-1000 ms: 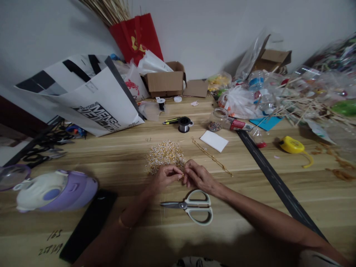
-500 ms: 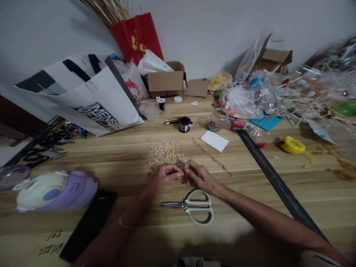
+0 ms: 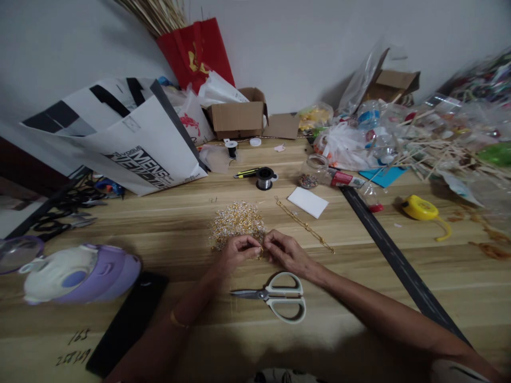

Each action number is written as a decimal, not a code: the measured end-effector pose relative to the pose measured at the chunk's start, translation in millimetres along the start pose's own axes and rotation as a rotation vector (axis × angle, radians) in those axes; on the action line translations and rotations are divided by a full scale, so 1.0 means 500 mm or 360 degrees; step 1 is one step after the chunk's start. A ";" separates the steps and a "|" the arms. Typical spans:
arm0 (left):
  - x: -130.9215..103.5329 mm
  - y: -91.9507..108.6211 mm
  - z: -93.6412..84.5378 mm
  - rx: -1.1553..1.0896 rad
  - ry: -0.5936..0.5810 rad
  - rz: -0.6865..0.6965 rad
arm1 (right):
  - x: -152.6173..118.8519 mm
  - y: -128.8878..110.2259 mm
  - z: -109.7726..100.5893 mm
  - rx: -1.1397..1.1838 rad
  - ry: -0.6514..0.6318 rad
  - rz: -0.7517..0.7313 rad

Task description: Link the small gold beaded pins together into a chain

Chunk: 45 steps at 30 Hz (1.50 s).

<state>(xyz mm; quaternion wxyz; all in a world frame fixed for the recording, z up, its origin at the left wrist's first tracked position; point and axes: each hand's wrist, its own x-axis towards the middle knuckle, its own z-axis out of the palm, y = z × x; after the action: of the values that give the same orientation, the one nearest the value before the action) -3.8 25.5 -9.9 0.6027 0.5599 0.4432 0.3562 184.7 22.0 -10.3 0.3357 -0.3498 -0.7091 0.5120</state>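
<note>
Head view: the work looks partway. One gold chain that looks done lies past the right hand; the big shiny pile beyond the left hand seems unused. Left fingertips pinch a tiny gold piece between the hands; right fingertips bend close, maybe holding it, I can't tell.

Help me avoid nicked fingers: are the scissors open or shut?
Shut, it appears: the scissors have their blades together in one narrow point, with no visible gap, and the handle loops lie close together.
</note>
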 end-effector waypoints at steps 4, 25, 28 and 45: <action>-0.001 0.003 -0.001 -0.0023 0.0033 0.0056 | 0.000 0.000 0.000 -0.0018 -0.0002 0.0008; 0.006 0.008 -0.014 -0.0223 0.0359 0.0000 | -0.089 -0.089 0.027 -0.1610 -0.0813 -0.0386; 0.006 0.005 -0.016 -0.0283 0.0354 0.0020 | -0.074 -0.102 0.002 -0.1532 -0.0871 -0.0222; 0.010 -0.022 -0.030 -0.0805 0.0293 0.0009 | -0.008 -0.085 -0.125 -0.0662 -0.0331 -0.0046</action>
<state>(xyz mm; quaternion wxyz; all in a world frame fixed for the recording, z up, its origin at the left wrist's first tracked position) -16.9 34.2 -21.1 0.6797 0.3580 0.3914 0.5067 232.4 39.5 45.8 0.1888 -0.3468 -0.8350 0.3832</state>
